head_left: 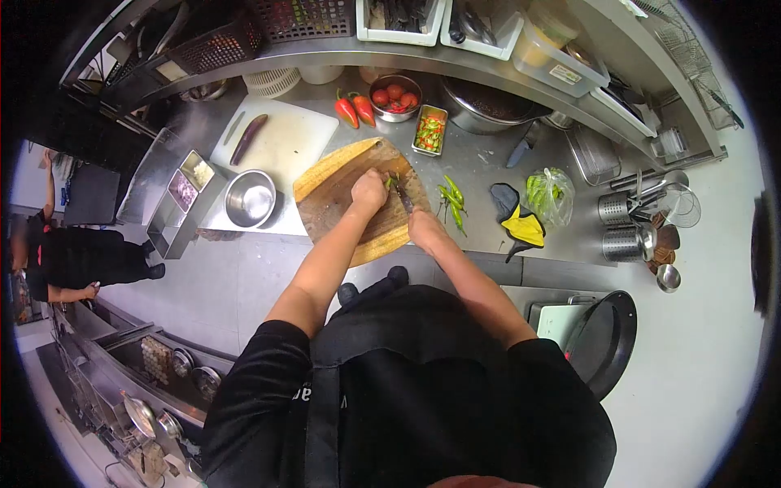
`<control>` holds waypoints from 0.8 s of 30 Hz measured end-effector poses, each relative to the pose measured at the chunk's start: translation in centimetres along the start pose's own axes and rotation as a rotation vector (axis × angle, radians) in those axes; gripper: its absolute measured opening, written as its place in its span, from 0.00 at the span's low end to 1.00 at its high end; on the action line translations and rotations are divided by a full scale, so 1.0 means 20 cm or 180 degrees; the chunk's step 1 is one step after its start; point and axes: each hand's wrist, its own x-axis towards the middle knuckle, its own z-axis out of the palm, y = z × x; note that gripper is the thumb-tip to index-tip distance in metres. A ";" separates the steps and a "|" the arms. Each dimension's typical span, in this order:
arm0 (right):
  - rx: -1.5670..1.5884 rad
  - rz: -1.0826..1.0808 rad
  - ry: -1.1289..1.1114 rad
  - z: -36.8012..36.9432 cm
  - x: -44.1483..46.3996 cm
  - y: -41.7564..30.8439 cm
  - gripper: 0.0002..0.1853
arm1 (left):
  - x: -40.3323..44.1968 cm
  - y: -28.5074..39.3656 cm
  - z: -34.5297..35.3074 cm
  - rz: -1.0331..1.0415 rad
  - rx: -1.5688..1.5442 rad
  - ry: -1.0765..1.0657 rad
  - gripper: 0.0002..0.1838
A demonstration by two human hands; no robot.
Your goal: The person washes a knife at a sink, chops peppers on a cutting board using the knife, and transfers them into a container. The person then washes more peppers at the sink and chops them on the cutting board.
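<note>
My left hand point(370, 192) is closed on a green chili point(389, 181) over the round wooden cutting board point(325, 191). My right hand point(426, 228) grips a knife point(403, 197), its blade pointing away from me across the board beside the chili. Several whole green chilies point(452, 200) lie on the steel counter just right of the board. Beyond them stands a small metal tray point(429, 150) of chopped green and red chilies. My left fingers partly hide the chili they hold.
A steel bowl point(250, 198) and a white board point(301, 130) with an eggplant point(249, 139) lie to the left. Red peppers point(355, 109) and a tomato bowl point(396, 115) sit behind. On the right are a cloth point(521, 226) and a bagged green vegetable point(549, 195). Another person point(89, 260) stands far left.
</note>
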 end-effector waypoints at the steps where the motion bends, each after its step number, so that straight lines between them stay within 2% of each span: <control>1: -0.0002 0.0005 -0.0008 0.02 0.02 0.02 0.13 | -0.04 0.03 -0.04 -0.0062 0.0019 0.0030 0.16; 3: -0.0155 -0.0166 0.0100 0.06 0.06 0.05 0.15 | 0.02 -0.02 0.03 -0.0031 0.0076 0.0033 0.15; 7: -0.0060 -0.0028 0.0100 0.11 0.12 0.03 0.14 | 0.09 -0.07 0.12 0.0008 0.0164 0.0092 0.14; 10: 0.0050 -0.0147 0.0413 0.23 0.21 0.09 0.14 | 0.08 -0.08 0.11 0.0204 0.0249 0.0240 0.14; 13: 0.0143 -0.0200 0.0366 0.22 0.18 0.10 0.15 | 0.08 -0.07 0.10 -0.0083 0.0131 0.0201 0.14; 16: 0.0373 0.0041 0.0213 0.16 0.06 0.11 0.14 | 0.04 -0.04 0.05 -0.0085 -0.0024 0.0224 0.14; 19: 0.0461 -0.0095 0.0293 0.12 0.04 0.09 0.15 | 0.02 -0.05 0.03 0.0184 0.0184 0.0231 0.13; 24: 0.0242 -0.0042 0.0255 0.07 -0.01 0.06 0.14 | 0.07 -0.07 0.10 0.0081 0.0117 0.0285 0.13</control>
